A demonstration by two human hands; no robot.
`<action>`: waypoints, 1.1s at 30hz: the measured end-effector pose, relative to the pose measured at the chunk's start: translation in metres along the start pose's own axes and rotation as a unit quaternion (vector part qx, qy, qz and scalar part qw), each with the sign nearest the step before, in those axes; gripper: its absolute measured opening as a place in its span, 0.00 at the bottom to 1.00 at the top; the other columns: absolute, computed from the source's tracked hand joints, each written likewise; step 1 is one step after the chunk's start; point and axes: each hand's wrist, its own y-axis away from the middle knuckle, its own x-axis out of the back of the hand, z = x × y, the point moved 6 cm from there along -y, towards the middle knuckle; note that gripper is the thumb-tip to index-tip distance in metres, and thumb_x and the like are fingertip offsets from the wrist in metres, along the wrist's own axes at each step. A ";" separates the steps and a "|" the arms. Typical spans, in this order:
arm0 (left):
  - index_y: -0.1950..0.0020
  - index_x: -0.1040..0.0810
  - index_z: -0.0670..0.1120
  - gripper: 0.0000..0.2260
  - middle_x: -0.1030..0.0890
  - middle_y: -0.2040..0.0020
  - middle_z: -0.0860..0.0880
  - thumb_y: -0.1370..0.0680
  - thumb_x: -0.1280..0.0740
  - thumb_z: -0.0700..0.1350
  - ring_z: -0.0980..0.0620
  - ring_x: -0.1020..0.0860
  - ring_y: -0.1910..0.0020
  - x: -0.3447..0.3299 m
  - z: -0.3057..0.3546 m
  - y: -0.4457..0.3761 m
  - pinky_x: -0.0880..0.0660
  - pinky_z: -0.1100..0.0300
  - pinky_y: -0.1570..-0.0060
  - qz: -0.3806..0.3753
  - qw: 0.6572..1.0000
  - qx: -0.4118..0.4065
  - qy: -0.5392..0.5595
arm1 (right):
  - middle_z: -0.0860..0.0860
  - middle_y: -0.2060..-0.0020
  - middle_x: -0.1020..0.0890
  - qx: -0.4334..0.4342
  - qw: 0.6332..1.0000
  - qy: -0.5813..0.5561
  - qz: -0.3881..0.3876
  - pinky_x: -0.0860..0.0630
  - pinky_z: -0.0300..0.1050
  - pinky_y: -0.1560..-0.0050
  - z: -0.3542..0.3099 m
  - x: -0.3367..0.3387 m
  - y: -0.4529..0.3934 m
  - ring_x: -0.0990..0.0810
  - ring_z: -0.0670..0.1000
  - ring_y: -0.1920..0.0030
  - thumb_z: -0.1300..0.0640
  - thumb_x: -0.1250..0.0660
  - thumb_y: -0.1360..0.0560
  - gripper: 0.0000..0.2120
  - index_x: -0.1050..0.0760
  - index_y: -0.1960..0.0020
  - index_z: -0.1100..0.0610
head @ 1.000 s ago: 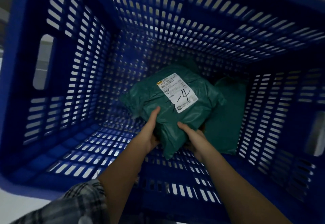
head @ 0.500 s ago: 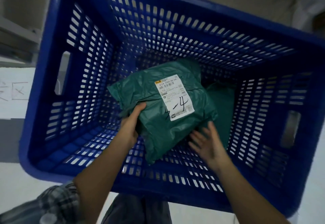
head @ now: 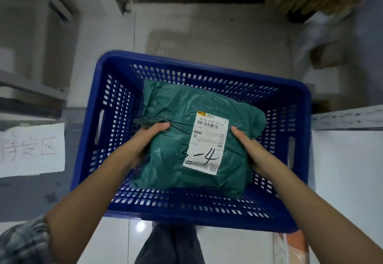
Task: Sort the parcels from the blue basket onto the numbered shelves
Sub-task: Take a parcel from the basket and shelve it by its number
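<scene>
Gripping crinkled green parcel (head: pixel 186 139), white label (head: pixel 208 142) marked "3-4": both hands clamped on sides, over blue basket (head: pixel 300 118).

The green parcel (head: pixel 186 139), held between the left hand (head: pixel 145 139) at its 9 o'clock edge and the right hand (head: pixel 250 149) at its 3 o'clock edge, covers most of the blue basket (head: pixel 107 201) opening. Open gaps remain along the walls at 9 and 6 o'clock. Bare floor (head: pixel 207 35) lies beyond the rim at 12 o'clock; shelving (head: pixel 31 93) stands at 9 o'clock.
</scene>
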 end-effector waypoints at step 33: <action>0.30 0.32 0.43 0.30 0.24 0.40 0.49 0.25 0.36 0.61 0.50 0.24 0.48 -0.145 0.077 0.458 0.28 0.59 0.48 -0.122 0.900 -0.290 -0.301 | 0.49 0.48 0.20 0.269 0.847 -0.310 0.339 0.23 0.40 0.55 0.039 -0.022 0.530 0.19 0.47 0.52 0.40 0.36 0.26 0.28 0.31 0.33 0.55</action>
